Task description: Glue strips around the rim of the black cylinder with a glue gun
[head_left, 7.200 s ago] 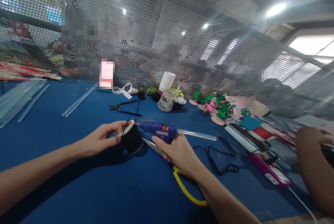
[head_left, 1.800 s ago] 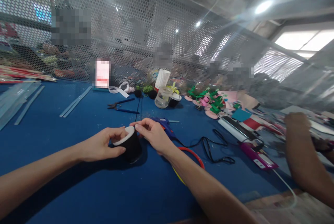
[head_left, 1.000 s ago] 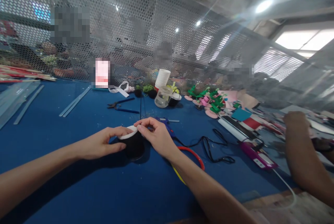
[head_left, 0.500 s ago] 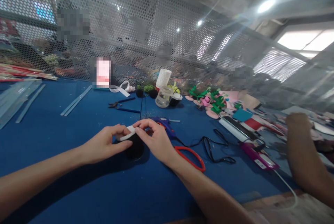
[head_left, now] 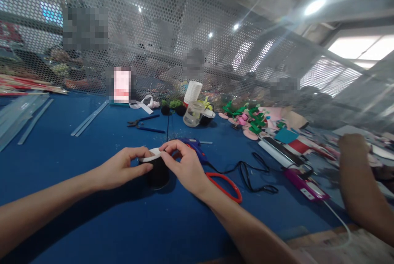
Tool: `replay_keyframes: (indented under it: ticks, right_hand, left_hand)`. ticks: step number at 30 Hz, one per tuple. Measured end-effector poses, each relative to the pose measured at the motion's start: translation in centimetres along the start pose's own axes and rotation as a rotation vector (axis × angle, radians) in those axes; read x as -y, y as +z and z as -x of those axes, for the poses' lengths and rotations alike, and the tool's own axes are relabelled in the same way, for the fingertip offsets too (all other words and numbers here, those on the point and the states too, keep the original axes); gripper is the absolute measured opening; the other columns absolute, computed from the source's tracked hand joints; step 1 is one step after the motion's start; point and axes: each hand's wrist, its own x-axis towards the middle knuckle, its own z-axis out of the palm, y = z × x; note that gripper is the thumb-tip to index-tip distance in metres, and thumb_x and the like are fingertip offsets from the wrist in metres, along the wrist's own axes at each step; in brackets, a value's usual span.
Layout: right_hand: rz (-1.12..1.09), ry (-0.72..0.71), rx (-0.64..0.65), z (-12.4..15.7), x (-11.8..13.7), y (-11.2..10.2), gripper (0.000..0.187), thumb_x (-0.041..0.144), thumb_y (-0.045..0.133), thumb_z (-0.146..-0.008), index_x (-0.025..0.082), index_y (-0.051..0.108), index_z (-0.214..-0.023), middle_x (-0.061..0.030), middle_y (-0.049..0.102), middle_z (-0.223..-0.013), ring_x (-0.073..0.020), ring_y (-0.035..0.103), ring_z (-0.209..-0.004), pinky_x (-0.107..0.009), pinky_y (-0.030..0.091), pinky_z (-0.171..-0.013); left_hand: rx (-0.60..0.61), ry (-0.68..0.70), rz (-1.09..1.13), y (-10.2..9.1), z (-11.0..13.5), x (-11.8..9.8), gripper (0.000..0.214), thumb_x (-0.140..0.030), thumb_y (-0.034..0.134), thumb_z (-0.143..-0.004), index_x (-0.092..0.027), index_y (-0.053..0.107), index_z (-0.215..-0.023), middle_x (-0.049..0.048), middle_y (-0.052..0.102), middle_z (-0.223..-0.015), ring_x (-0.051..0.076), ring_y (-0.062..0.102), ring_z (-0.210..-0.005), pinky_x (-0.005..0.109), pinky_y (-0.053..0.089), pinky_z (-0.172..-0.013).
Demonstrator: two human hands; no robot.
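Note:
A small black-sided cup with a white rim (head_left: 158, 176) stands in front of me, between my two hands. My left hand (head_left: 124, 168) grips its left side, fingers over the rim and inside, thumb on the outer wall. At the right of the rim, my right hand (head_left: 184, 165) pinches the edge between thumb and fingertips; any small piece in the pinch is hidden. A thin dark strand (head_left: 168, 128) runs up behind the cup. The blue glue gun (head_left: 200, 155) and red-handled scissors (head_left: 227, 186) lie by my right hand, which partly covers them.
Pliers (head_left: 144, 125), a clear jar (head_left: 193, 115), stacked white cups (head_left: 193, 91) and another black cup (head_left: 207, 117) stand or lie farther back. A purple power strip (head_left: 304, 184) and black cable (head_left: 246, 174) are to the right. Another person's arm (head_left: 357, 182) reaches in.
The cup now stands more upright, showing more of its black side. My left fingers have shifted slightly left along the rim; my right hand stays pinched at its edge.

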Motion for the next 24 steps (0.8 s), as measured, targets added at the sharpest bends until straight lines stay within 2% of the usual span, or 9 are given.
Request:
replay_keyframes:
  ticks: [4, 11, 17, 21, 24]
  right_hand:
    - [0.039, -0.037, -0.006, 0.0, 0.0, -0.1, 0.009, 0.019, 0.05, -0.073, 0.02, 0.047, -0.065, -0.0039, 0.059, -0.079, -0.0141, 0.053, -0.068, -0.028, 0.043, -0.062]
    - [0.091, -0.109, -0.004, 0.4, -0.1, 0.4, 0.012, 0.017, 0.05, -0.075, 0.021, 0.046, -0.065, -0.0025, 0.057, -0.078, -0.0147, 0.054, -0.073, -0.029, 0.043, -0.066]
    - [0.131, -0.175, -0.001, 0.8, 0.3, 0.8, 0.015, 0.014, 0.051, -0.074, 0.022, 0.044, -0.063, -0.0026, 0.058, -0.078, -0.0156, 0.053, -0.075, -0.03, 0.043, -0.068]
    - [0.127, -0.183, 0.008, 1.0, 0.6, 0.9, 0.014, 0.014, 0.052, -0.073, 0.021, 0.045, -0.063, -0.0028, 0.059, -0.08, -0.0157, 0.053, -0.076, -0.03, 0.043, -0.068]
    - [0.034, -0.113, 0.012, 0.9, 0.8, 0.6, 0.011, 0.015, 0.052, -0.072, 0.021, 0.046, -0.064, -0.0042, 0.059, -0.088, -0.0154, 0.054, -0.079, -0.028, 0.044, -0.064]
  left_hand:
    - [0.012, 0.018, 0.019, 0.0, -0.1, -0.1, 0.015, -0.024, 0.044, -0.079, -0.013, 0.055, -0.077, 0.0037, 0.061, -0.085, 0.017, 0.053, -0.082, 0.029, 0.038, -0.083]
    - [-0.053, -0.096, -0.019, 0.4, 0.1, -1.0, 0.018, -0.028, 0.047, -0.075, -0.013, 0.056, -0.082, 0.0038, 0.061, -0.083, 0.018, 0.052, -0.078, 0.03, 0.042, -0.076]
    - [-0.089, -0.1, -0.009, 0.6, 0.3, -1.5, 0.019, -0.027, 0.042, -0.075, -0.013, 0.055, -0.073, 0.0011, 0.053, -0.068, 0.015, 0.047, -0.066, 0.026, 0.04, -0.064]
    - [-0.093, -0.107, -0.009, 0.6, 0.3, -1.5, 0.018, -0.026, 0.042, -0.074, -0.013, 0.053, -0.068, 0.0001, 0.051, -0.065, 0.014, 0.046, -0.063, 0.026, 0.039, -0.062]
    - [-0.086, -0.098, 0.011, 0.6, 0.4, -1.7, 0.016, -0.025, 0.042, -0.074, -0.013, 0.053, -0.069, 0.0005, 0.053, -0.067, 0.014, 0.047, -0.064, 0.026, 0.04, -0.064]
